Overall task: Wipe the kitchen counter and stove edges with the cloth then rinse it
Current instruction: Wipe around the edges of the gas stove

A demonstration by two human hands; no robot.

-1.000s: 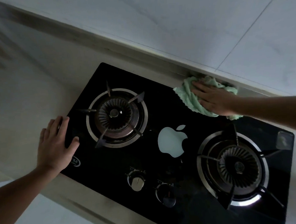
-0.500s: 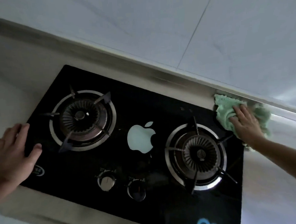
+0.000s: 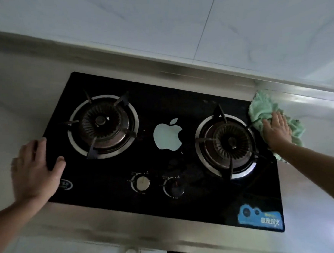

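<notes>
A crumpled light-green cloth (image 3: 262, 106) lies at the back right corner of the black glass stove (image 3: 161, 107), partly on the steel counter (image 3: 309, 129). My right hand (image 3: 277, 130) presses flat on the cloth with straight fingers, covering its middle. Across the stove, my left hand (image 3: 35, 169) rests flat on the front left edge, thumb spread onto the glass. The stove has two gas burners, one on the left (image 3: 102, 126) and one on the right (image 3: 228, 144).
Two control knobs (image 3: 143, 181) (image 3: 174, 187) sit at the stove's front middle. A blue sticker (image 3: 259, 217) marks the front right corner. A tiled wall (image 3: 194, 17) rises behind the counter's raised steel back lip (image 3: 178, 71).
My right hand has slid the cloth along the stove's back edge to its right corner and onto the counter beside it. The left hand has stayed on the stove's left edge.
</notes>
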